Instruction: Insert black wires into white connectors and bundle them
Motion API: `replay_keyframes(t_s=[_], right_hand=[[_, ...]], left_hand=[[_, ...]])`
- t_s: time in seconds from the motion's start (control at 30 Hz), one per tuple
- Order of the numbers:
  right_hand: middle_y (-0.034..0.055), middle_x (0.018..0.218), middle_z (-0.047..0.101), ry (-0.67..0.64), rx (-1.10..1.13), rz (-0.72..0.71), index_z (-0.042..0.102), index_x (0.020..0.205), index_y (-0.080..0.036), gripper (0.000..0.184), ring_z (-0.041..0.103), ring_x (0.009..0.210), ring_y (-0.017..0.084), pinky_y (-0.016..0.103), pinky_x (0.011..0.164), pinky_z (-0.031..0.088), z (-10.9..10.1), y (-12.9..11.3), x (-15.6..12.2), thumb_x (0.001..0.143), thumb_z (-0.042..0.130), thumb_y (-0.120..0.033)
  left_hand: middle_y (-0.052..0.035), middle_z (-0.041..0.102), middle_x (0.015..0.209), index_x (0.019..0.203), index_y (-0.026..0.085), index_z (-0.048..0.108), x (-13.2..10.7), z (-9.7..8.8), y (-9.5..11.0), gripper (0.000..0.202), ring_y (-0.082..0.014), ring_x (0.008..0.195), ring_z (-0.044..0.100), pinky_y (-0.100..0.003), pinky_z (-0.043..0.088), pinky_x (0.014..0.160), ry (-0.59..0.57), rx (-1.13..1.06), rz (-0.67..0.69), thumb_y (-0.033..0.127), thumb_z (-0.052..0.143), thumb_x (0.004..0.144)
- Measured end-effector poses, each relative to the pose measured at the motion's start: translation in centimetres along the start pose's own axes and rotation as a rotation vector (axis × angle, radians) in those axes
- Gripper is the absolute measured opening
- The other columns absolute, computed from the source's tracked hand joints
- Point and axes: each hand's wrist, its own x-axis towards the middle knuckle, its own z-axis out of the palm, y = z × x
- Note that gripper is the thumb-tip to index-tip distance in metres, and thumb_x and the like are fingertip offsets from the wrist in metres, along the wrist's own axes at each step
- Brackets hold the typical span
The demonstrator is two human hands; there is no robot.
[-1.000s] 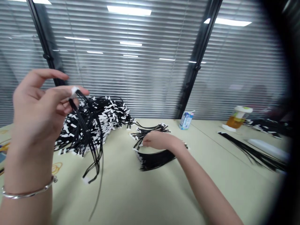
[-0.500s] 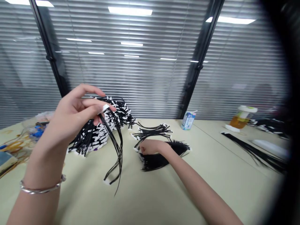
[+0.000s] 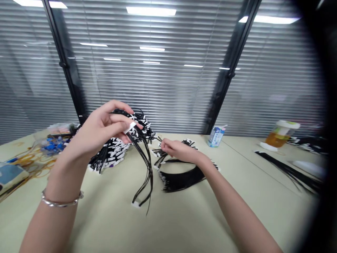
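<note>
My left hand (image 3: 110, 121) pinches the white connector (image 3: 130, 128) of a black wire harness (image 3: 147, 161). The harness hangs in a loop over the table, with a second white connector at its lower end and one loose wire sticking out. My right hand (image 3: 175, 149) is closed above the wires in the middle; whatever its fingers hold is hidden. Below it, a thick bundle of loose black wires (image 3: 181, 181) lies on the table. Partly covered by that hand are several harnesses with white connectors (image 3: 155, 152).
Behind my left hand is a large pile of harnesses (image 3: 116, 153). Yellow cords (image 3: 39, 163) and blue pieces in a bag (image 3: 56, 144) lie at left. A drink carton (image 3: 216, 136), a cup of amber liquid (image 3: 279, 137) and more black wires (image 3: 286, 168) are at right.
My right hand has risen away from the loose wire bundle to a spot farther back. My left hand, still on the harness, appears further right, partly because the view has shifted.
</note>
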Motion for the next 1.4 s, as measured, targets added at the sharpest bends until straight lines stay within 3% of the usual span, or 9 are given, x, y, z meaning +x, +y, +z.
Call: replay_keyframes(t_s=[0.13, 0.23, 0.3, 0.4, 0.53, 0.63, 0.8, 1.0, 1.4], right_hand=[[-0.0002, 0.080, 0.056, 0.282, 0.032, -0.016, 0.051, 0.116, -0.023, 0.030, 0.052, 0.072, 0.011, 0.026, 0.069, 0.040, -1.6, -2.6, -1.2, 0.095, 0.035, -0.036], [0.0000, 0.078, 0.057, 0.635, 0.269, -0.103, 0.058, 0.103, -0.020, 0.023, 0.053, 0.062, 0.009, 0.023, 0.060, 0.044, -1.9, -5.7, -2.5, 0.092, 0.044, -0.035], [-0.0017, 0.073, 0.056, 0.732, 0.458, -0.178, 0.057, 0.096, -0.021, 0.015, 0.049, 0.055, 0.006, 0.019, 0.050, 0.040, -1.6, -8.2, -3.5, 0.092, 0.047, -0.031], [-0.0049, 0.058, 0.047, 0.696, 0.564, -0.248, 0.059, 0.088, -0.023, 0.012, 0.040, 0.047, 0.004, 0.014, 0.039, 0.031, -0.2, -11.8, -5.1, 0.092, 0.048, -0.028], [-0.0055, 0.058, 0.046, 0.595, 0.575, -0.262, 0.057, 0.083, -0.025, 0.010, 0.042, 0.049, 0.004, 0.014, 0.040, 0.034, 2.1, -14.3, -5.7, 0.089, 0.054, -0.032], [-0.0058, 0.058, 0.049, 0.582, 0.546, -0.220, 0.056, 0.082, -0.024, 0.011, 0.044, 0.049, 0.005, 0.015, 0.042, 0.037, 2.4, -13.9, -5.1, 0.089, 0.053, -0.031], [-0.0051, 0.063, 0.058, 0.625, 0.445, -0.214, 0.064, 0.093, -0.023, 0.012, 0.052, 0.053, 0.005, 0.015, 0.045, 0.042, 1.1, -12.2, -4.3, 0.090, 0.052, -0.026], [-0.0034, 0.080, 0.066, 0.723, 0.350, -0.237, 0.066, 0.096, -0.024, 0.014, 0.063, 0.069, 0.008, 0.020, 0.062, 0.054, 0.9, -12.0, -4.6, 0.089, 0.053, -0.023], [-0.0047, 0.091, 0.069, 0.900, 0.001, -0.241, 0.065, 0.094, -0.022, 0.012, 0.064, 0.072, 0.008, 0.021, 0.066, 0.051, 1.2, -12.1, -4.9, 0.086, 0.057, -0.020]], left_hand=[[-0.0067, 0.072, 0.087, 0.099, 0.020, 0.056, 0.3, 0.0, -0.4, 0.018, -0.0114, 0.056, 0.062, -0.020, 0.052, 0.050, -0.038, -0.066, -0.034, 0.020, 0.063, 0.082], [-0.0085, 0.071, 0.089, 0.095, 0.017, 0.064, 0.5, 0.1, -0.8, 0.016, -0.0113, 0.059, 0.062, -0.017, 0.051, 0.050, -0.016, -0.101, -0.048, 0.019, 0.064, 0.079], [-0.0091, 0.070, 0.091, 0.091, 0.015, 0.068, 0.7, 0.5, -1.0, 0.014, -0.0121, 0.064, 0.062, -0.017, 0.051, 0.052, -0.002, -0.115, -0.044, 0.018, 0.064, 0.078], [-0.0074, 0.068, 0.091, 0.085, 0.015, 0.070, 0.7, 1.3, -1.1, 0.011, -0.0117, 0.063, 0.061, -0.018, 0.052, 0.053, 0.003, -0.131, -0.051, 0.017, 0.063, 0.077], [-0.0056, 0.068, 0.090, 0.084, 0.017, 0.070, 0.4, 2.9, -1.0, 0.012, -0.0112, 0.059, 0.061, -0.018, 0.051, 0.051, -0.025, -0.140, -0.060, 0.018, 0.060, 0.077], [-0.0035, 0.068, 0.081, 0.084, 0.019, 0.070, 0.0, 3.8, -0.9, 0.012, -0.0122, 0.059, 0.061, -0.018, 0.050, 0.049, -0.053, -0.152, -0.057, 0.017, 0.060, 0.077], [-0.0022, 0.067, 0.074, 0.080, 0.019, 0.070, -0.4, 4.2, -0.5, 0.012, -0.0135, 0.061, 0.062, -0.018, 0.048, 0.046, -0.033, -0.198, -0.005, 0.014, 0.061, 0.073], [-0.0009, 0.067, 0.071, 0.078, 0.019, 0.071, -0.1, 4.2, -0.5, 0.010, -0.0085, 0.050, 0.056, -0.015, 0.043, 0.040, 0.024, -0.310, -0.073, 0.015, 0.063, 0.073], [-0.0013, 0.071, 0.080, 0.079, 0.019, 0.070, -0.1, 4.8, -0.5, 0.012, -0.0095, 0.057, 0.062, -0.013, 0.048, 0.046, 0.008, -0.461, -0.168, 0.013, 0.064, 0.071]])
